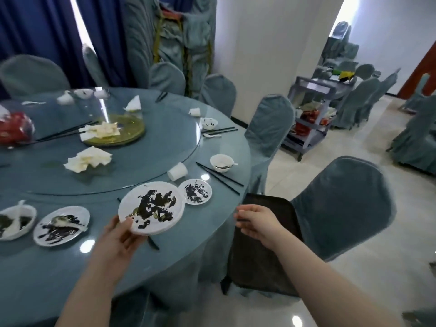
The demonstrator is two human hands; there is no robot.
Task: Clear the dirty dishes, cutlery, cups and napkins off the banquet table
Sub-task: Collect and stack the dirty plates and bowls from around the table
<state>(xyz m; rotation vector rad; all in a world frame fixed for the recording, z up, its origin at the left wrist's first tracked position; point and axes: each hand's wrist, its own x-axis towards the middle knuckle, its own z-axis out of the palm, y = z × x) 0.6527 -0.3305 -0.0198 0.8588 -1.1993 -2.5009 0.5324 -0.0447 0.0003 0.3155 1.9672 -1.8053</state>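
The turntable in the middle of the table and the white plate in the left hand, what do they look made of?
Turntable: looks like clear glass, glossy; the blue cloth shows through and lights reflect on it. Plate held by the left hand: matte white with a thin rim, possibly plastic or melamine; porcelain can't be ruled out.

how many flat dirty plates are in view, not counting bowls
3: one large plate held up by the left hand, a small plate just right of it on the table, another plate to the left. More may sit outside the frame.
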